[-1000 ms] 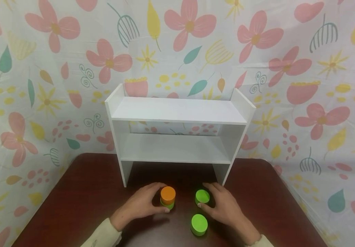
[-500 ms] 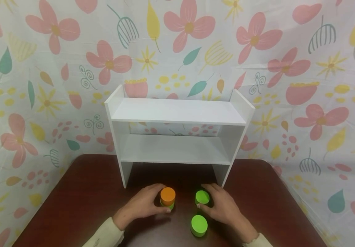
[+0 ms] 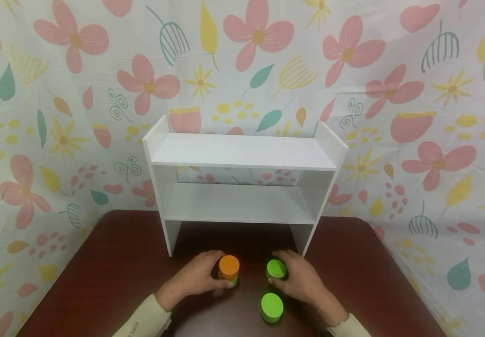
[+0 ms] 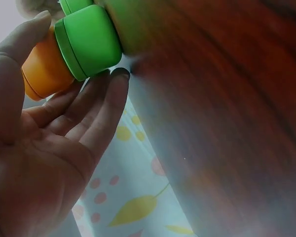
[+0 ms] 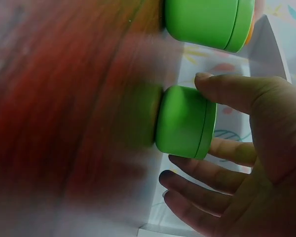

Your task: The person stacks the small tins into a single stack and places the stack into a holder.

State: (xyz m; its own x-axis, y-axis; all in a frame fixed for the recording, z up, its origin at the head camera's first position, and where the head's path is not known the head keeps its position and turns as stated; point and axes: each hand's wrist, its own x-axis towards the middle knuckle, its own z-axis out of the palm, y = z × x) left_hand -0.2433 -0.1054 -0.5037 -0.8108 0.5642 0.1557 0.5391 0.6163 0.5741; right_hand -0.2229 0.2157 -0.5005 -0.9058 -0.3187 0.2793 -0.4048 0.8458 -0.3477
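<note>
A small orange jar (image 3: 229, 267) stands stacked on a lidded green jar (image 4: 91, 42) left of centre on the table. My left hand (image 3: 198, 275) curves round this stack, thumb at the near side by the seam between the two jars and fingers behind. On the right, my right hand (image 3: 302, 276) holds a second green jar (image 5: 185, 122) between thumb and index finger, its other fingers spread loosely past it. This jar stands upright with its base at the tabletop. Nearer to me, a third green jar (image 3: 272, 308) stands by itself, touched by neither hand.
A white two-tier shelf (image 3: 242, 220) stands behind the jars on the dark red-brown table (image 3: 99, 262). Its side panels come down to the tabletop just beyond my hands. A flower-patterned cloth (image 3: 394, 117) hangs behind and on both sides.
The right hand has shifted slightly left, its fingers closer round the far green jar. The left forearm has moved a little to the right. All the jars stay in place.
</note>
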